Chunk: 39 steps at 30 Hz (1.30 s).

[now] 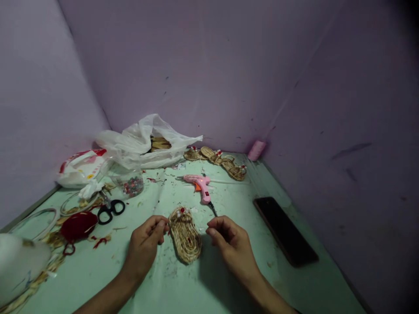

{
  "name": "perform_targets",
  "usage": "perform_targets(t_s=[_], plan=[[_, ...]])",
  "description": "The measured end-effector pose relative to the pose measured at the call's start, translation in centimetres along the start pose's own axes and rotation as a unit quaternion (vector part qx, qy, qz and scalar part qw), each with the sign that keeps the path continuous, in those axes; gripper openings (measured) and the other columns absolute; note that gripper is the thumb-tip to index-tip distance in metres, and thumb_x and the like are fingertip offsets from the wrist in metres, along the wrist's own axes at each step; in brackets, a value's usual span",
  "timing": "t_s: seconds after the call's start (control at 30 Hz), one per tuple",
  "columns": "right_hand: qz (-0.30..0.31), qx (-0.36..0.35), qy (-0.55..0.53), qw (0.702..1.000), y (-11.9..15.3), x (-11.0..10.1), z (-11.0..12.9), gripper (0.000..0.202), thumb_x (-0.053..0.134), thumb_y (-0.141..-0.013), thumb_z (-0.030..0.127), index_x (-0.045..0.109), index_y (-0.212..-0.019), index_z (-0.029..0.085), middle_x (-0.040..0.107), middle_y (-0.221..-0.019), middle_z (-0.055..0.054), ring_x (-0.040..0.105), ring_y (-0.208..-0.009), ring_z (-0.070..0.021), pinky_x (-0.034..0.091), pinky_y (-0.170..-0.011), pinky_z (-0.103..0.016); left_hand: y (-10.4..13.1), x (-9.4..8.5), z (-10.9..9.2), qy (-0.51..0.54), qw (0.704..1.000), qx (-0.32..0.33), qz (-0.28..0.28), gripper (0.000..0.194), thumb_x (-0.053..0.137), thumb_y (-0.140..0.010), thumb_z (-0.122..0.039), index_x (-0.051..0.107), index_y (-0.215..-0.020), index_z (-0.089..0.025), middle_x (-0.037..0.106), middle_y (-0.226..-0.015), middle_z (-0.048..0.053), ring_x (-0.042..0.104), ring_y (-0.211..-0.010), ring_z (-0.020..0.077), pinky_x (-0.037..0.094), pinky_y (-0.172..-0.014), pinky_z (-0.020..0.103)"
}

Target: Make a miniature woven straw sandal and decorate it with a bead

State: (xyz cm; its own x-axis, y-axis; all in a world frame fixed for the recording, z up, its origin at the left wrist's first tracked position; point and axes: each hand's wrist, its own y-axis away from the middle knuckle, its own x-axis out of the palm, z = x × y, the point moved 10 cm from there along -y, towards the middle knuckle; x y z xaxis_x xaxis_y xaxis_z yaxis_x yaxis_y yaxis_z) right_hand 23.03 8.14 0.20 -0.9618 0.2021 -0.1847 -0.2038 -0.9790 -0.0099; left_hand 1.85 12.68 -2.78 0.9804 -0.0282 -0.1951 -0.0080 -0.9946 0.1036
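A small slipper of coiled, braided straw [186, 240] lies in front of me, its toe strap trimmed with red and white beads. At the strap's left end, the thumb and fingers of my left hand [149, 239] are pinched against the slipper's edge. My right hand [234, 245] hovers just right of the slipper, apart from it, thumb and forefinger drawn together; anything tiny between them is too small to make out. Beyond both hands lies a pink glue gun [199, 183] with an orange trigger, its nozzle pointing left.
More straw slippers [214, 156] lie by the back wall, near a pink roll [257, 150]. To the right is a phone [285, 230]. On the left are black-handled scissors [111, 211], red cord [78, 226], a bead cup [133, 185] and plastic bags [140, 144].
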Motion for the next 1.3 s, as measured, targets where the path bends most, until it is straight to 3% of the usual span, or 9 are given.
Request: perform_targets(t_s=[0.17,0.3,0.5,0.67,0.77,0.83,0.93,1.07,1.3], plan=[[-0.017,0.016,-0.012,1.000,-0.2,-0.6,-0.3,0.013,0.060,-0.070,0.028,0.058,-0.073,0.016,0.056,-0.062,0.001,0.049,-0.054,-0.0111,0.041,-0.053,-0.024,0.1,0.0,-0.4,-0.005,1.000,0.006,-0.003,0.024,0.056,-0.074,-0.039,0.061,-0.075,-0.015,0.058,-0.059,-0.001,0.046,-0.050,0.0101,0.037,-0.049,0.021],[-0.065,0.023,-0.027,0.997,-0.1,-2.1,-0.6,0.016,0.064,-0.067,0.031,0.057,-0.071,0.017,0.053,-0.055,0.003,0.048,-0.047,-0.0097,0.040,-0.047,-0.022,0.2,-0.1,-0.9,0.013,1.000,0.006,-0.015,0.018,0.059,-0.071,-0.033,0.058,-0.073,-0.015,0.055,-0.057,-0.002,0.045,-0.048,0.0090,0.035,-0.046,0.020],[-0.080,0.067,0.015,0.994,0.4,-2.9,-1.6,0.022,0.060,-0.072,0.039,0.056,-0.070,0.017,0.042,-0.045,0.007,0.040,-0.037,-0.0075,0.035,-0.038,-0.020,0.1,-0.5,-0.5,0.034,0.998,-0.011,-0.043,0.018,0.064,-0.066,-0.028,0.056,-0.074,-0.014,0.053,-0.055,-0.004,0.044,-0.045,0.0066,0.036,-0.044,0.018],[-0.051,0.031,0.013,0.998,0.5,-2.0,-1.2,0.026,0.059,-0.072,0.032,0.057,-0.094,0.017,0.059,-0.085,-0.005,0.055,-0.065,-0.0128,0.046,-0.046,-0.021,0.0,-1.0,-0.6,0.020,0.998,-0.005,-0.059,0.017,0.063,-0.067,-0.029,0.056,-0.075,-0.015,0.050,-0.051,-0.006,0.043,-0.043,0.0062,0.034,-0.042,0.018],[0.010,0.091,0.003,0.996,0.8,-0.5,-2.8,0.030,0.057,-0.071,0.031,0.053,-0.098,0.017,0.060,-0.081,-0.005,0.056,-0.062,-0.0145,0.046,-0.042,-0.023,-0.1,-1.0,-0.7,0.010,0.998,-0.009,-0.062,0.017,0.061,-0.068,-0.028,0.056,-0.077,-0.015,0.054,-0.054,-0.005,0.045,-0.043,0.0061,0.033,-0.040,0.017],[0.056,0.127,0.008,0.990,1.3,0.8,-3.8,0.031,0.057,-0.070,0.029,0.052,-0.099,0.018,0.061,-0.071,-0.002,0.056,-0.057,-0.0145,0.044,-0.041,-0.023,-0.1,-0.6,-0.6,0.006,0.999,-0.019,-0.048,0.017,0.060,-0.068,-0.027,0.055,-0.078,-0.014,0.058,-0.057,-0.003,0.047,-0.043,0.0064,0.033,-0.039,0.017],[0.086,0.125,0.011,0.988,2.0,1.9,-4.2,0.032,0.059,-0.069,0.022,0.054,-0.100,0.019,0.061,-0.066,0.000,0.055,-0.055,-0.0132,0.044,-0.045,-0.024,0.1,0.7,0.6,0.006,0.997,-0.072,0.009,0.019,0.058,-0.067,-0.026,0.053,-0.082,-0.015,0.061,-0.060,-0.001,0.050,-0.041,0.0083,0.033,-0.034,0.017],[0.076,0.114,-0.008,0.990,2.4,2.4,-4.2,0.036,0.062,-0.066,0.019,0.054,-0.101,0.019,0.060,-0.073,0.000,0.055,-0.058,-0.0124,0.044,-0.049,-0.024,1.0,2.1,1.6,-0.012,0.989,-0.131,0.069,0.022,0.059,-0.064,-0.022,0.051,-0.083,-0.015,0.057,-0.050,-0.004,0.047,-0.034,0.0092,0.033,-0.031,0.018],[0.027,0.137,-0.098,0.985,2.2,2.9,-4.2,0.044,0.067,-0.060,0.023,0.048,-0.099,0.017,0.052,-0.075,0.002,0.055,-0.067,-0.0124,0.047,-0.065,-0.028,1.9,3.3,1.0,-0.023,0.986,-0.126,0.110,0.014,0.060,-0.063,-0.024,0.055,-0.073,-0.015,0.054,-0.046,-0.005,0.049,-0.038,0.0085,0.036,-0.036,0.018]])
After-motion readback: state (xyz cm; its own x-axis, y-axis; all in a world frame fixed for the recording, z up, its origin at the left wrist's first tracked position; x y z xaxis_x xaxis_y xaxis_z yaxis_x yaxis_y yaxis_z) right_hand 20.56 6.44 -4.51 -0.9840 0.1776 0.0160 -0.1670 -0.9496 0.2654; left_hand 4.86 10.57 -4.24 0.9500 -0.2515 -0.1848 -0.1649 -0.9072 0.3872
